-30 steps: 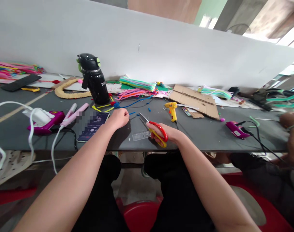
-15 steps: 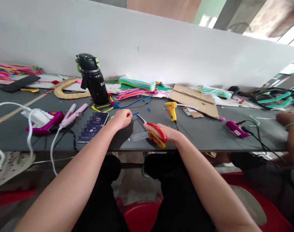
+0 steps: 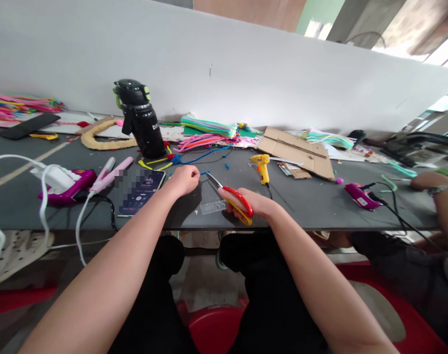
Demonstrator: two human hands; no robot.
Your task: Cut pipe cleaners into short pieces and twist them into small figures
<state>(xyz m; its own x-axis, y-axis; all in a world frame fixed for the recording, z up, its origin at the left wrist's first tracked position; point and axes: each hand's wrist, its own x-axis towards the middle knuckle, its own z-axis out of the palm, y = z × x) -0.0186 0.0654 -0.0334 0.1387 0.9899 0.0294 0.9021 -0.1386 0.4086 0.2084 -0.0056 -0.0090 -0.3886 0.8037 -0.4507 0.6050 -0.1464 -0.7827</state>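
Note:
My left hand (image 3: 187,180) is closed above the grey table, with a short end of blue pipe cleaner (image 3: 205,173) sticking out from its fingers. My right hand (image 3: 246,202) grips scissors (image 3: 240,197) with one red and one yellow handle. Their blades point up and left, and the tip is close to the blue end; whether it touches I cannot tell. Beneath lies a clear plastic ruler (image 3: 211,208). Behind my left hand is a knotted blue pipe cleaner (image 3: 176,160) with a long blue stem, red pieces and yellow strands.
A phone (image 3: 144,192) and a black bottle (image 3: 139,120) stand left of my hands. To the right are a yellow glue gun (image 3: 261,168), flat cardboard (image 3: 297,151) and a purple power socket (image 3: 362,196). Pipe-cleaner bundles (image 3: 209,125) line the back. Another person's hand (image 3: 426,182) is at far right.
My hands and the scissors are almost unmoved; the left hand sits slightly further left. At far right, the other person's hand has shifted left, and green strips there have moved.

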